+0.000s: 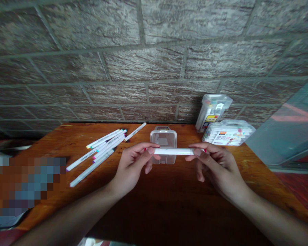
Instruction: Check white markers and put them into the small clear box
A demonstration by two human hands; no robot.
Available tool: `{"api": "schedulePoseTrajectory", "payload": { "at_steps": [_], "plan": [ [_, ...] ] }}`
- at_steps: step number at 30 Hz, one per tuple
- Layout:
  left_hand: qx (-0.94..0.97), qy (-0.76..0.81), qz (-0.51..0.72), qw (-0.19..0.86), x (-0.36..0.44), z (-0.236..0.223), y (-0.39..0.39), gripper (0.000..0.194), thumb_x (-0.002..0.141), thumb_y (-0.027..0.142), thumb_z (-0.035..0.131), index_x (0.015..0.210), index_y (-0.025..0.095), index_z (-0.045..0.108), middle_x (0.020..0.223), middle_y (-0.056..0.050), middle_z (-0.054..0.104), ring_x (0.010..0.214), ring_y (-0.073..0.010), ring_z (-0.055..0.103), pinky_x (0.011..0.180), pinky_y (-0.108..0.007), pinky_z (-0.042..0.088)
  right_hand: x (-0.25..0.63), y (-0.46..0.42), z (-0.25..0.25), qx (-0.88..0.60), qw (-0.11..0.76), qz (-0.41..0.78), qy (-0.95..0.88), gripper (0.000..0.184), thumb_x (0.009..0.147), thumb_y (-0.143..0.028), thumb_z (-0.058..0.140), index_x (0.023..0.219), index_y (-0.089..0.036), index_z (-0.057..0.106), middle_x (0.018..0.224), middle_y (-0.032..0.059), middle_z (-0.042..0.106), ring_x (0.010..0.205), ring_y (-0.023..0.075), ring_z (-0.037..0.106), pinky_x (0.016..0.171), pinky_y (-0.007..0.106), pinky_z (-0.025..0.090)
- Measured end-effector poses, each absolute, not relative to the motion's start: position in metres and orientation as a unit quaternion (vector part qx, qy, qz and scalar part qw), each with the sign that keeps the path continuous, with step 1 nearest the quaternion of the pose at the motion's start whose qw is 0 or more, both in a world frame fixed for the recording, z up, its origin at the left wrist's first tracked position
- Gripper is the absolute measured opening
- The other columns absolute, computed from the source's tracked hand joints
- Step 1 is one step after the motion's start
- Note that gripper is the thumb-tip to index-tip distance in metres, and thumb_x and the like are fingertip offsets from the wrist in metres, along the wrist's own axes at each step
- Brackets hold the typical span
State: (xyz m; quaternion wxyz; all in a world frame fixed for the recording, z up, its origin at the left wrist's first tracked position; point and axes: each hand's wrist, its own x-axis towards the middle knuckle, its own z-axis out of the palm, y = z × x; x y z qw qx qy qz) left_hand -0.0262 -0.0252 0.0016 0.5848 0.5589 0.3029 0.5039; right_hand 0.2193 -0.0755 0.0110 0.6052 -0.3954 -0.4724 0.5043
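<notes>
White marker, a smooth, slim cylinder with red ends, spans level between your hands above the glossy, grained wooden desk. From it, at 9 o'clock, loose slender pens lie heaped. Your left hand pinches one end; near 11 o'clock sits a clear, round-cornered plastic box. Your right hand pinches the other end; toward 2 o'clock, a tall transparent case and squat transparent case front a rough block wall.

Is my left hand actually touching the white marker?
Touching. The head view shows the left hand pinching one end of the white marker between thumb and fingers.
</notes>
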Motion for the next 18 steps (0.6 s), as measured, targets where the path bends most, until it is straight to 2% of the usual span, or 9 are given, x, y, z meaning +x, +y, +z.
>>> {"api": "schedulePoseTrajectory", "payload": {
  "at_steps": [18],
  "plan": [
    [0.555,0.303,0.507,0.586,-0.0263,0.0027,-0.0247,0.029,0.098,0.041,0.073,0.111,0.016,0.08,0.083,-0.005,0.076,0.049,-0.0088,0.052,0.05,-0.025,0.04,0.2187,-0.0764,0.0133,-0.391,0.604,0.506,-0.476,0.02,0.094,-0.038,0.08,0.103,-0.02,0.08,0.088,0.0082,0.085,0.038,0.0112,0.061,0.037,0.022,0.048]
  ]
}}
